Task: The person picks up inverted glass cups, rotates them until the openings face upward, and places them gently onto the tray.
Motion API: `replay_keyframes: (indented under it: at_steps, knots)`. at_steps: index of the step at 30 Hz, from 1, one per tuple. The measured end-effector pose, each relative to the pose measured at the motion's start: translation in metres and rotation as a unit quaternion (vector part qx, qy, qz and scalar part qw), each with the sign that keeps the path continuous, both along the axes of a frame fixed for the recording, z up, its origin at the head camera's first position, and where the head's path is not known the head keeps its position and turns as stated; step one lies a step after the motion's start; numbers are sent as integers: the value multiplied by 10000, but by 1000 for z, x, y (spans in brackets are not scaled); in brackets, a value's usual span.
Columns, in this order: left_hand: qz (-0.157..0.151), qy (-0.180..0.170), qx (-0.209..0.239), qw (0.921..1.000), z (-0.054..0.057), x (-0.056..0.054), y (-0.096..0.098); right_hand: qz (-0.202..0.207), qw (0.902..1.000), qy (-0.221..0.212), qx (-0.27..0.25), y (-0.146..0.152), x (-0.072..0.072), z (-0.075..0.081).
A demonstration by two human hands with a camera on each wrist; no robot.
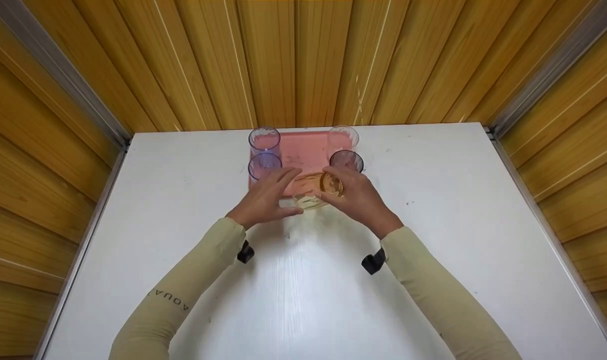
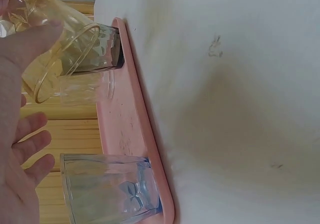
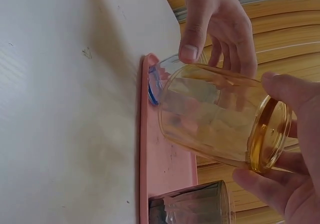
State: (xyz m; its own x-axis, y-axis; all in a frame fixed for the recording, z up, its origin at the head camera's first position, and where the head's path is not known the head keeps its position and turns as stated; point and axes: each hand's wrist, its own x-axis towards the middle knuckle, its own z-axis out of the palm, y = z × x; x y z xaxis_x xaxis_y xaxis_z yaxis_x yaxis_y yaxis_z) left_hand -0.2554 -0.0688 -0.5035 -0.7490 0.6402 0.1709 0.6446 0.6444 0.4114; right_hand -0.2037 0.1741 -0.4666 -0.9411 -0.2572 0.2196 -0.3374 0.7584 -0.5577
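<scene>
My right hand point(image 1: 358, 196) grips a yellow drinking glass point(image 3: 215, 116) around its thick amber base, with the thumb on one side and fingers on the other. The glass is tipped on its side above the front of a pink tray point(image 1: 303, 150), its mouth facing left and down in the head view. My left hand point(image 1: 266, 197) is held beside the glass's mouth, fingers apart and loosely bent, the thumb overlapping the glass in the left wrist view. Nothing is in the left palm.
Two bluish glasses, a rear one point(image 1: 264, 139) and a front one point(image 1: 258, 164), stand along the tray's left side. On its right are a clear glass point(image 1: 342, 136) and a dark grey glass point(image 1: 347, 159). The white table point(image 1: 433, 210) meets wood-look panels point(image 1: 318, 60) behind.
</scene>
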Motion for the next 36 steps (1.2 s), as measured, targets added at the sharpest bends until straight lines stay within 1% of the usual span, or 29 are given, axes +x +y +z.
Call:
replay_keyframes:
  at_steps: [3,7,13,21,26,30,33,36]
  knots:
    - [-33,-54,78,9999,-1,0,0,-57,10000,8,-48,-1,0,1]
    - [-55,25,123,9999,-2,1,1,-152,9998,-64,-79,-1,1,2]
    - [10,52,110,9999,-5,3,3,-200,9995,-139,-216,-3,2,3]
    - [25,-8,191,9998,-4,3,5,-139,9986,-207,-461,-2,2,1]
    - [-44,124,273,9995,-4,2,6,-142,9984,-315,-455,-1,3,1]
    - [-116,271,332,9990,-4,3,6,-57,9983,-352,-471,1,3,0]
    - [-146,345,362,9986,-4,3,6,2,9975,-475,-519,3,3,0]
    - [-125,323,319,9989,-4,4,7,24,9952,-765,-602,5,4,0]
